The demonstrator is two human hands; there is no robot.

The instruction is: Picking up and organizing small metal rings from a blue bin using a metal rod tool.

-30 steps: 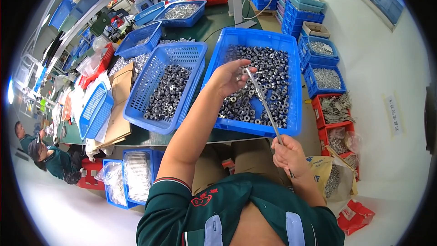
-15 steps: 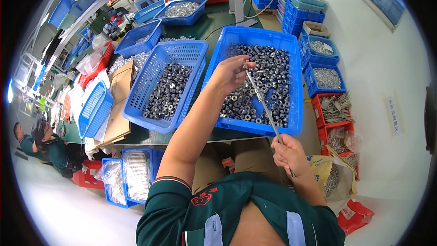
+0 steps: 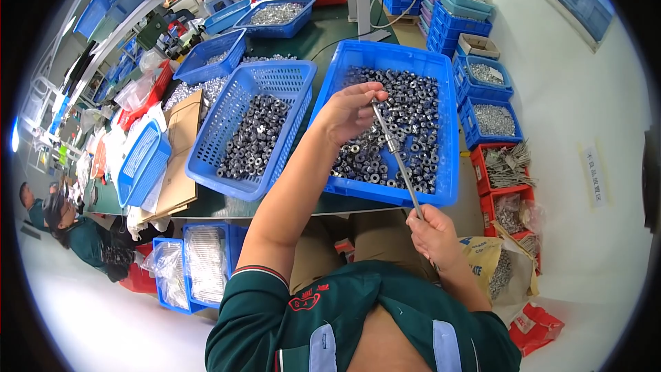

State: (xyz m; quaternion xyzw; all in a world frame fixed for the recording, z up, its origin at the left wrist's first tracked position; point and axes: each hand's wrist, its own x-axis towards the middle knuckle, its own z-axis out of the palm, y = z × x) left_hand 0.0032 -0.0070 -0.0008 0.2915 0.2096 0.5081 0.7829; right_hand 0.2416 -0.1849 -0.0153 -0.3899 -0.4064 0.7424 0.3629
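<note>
A thin metal rod (image 3: pixel 407 178) slants over the large blue bin (image 3: pixel 451 165) of dark metal nuts (image 3: pixel 420 96). A thicker silvery piece (image 3: pixel 392 145) sits partway along it. My right hand (image 3: pixel 436 235) is closed round the rod's near part, and the near end pokes out below the fist. Over the bin, my left hand (image 3: pixel 348 116) pinches the far end between thumb and fingertips. Whether a small nut is also in that pinch is too small to tell.
Left of the bin stands a perforated blue basket (image 3: pixel 306 93) of similar nuts, beside flattened cardboard (image 3: pixel 180 155). Stacked blue crates (image 3: pixel 468 120) and red boxes (image 3: pixel 482 165) of metal parts line the right wall. A co-worker (image 3: pixel 82 234) is at far left.
My right fingers have shifted slightly around the rod, and my left fingertips have moved a little at its far end. The co-worker at the left has leaned and shifted position.
</note>
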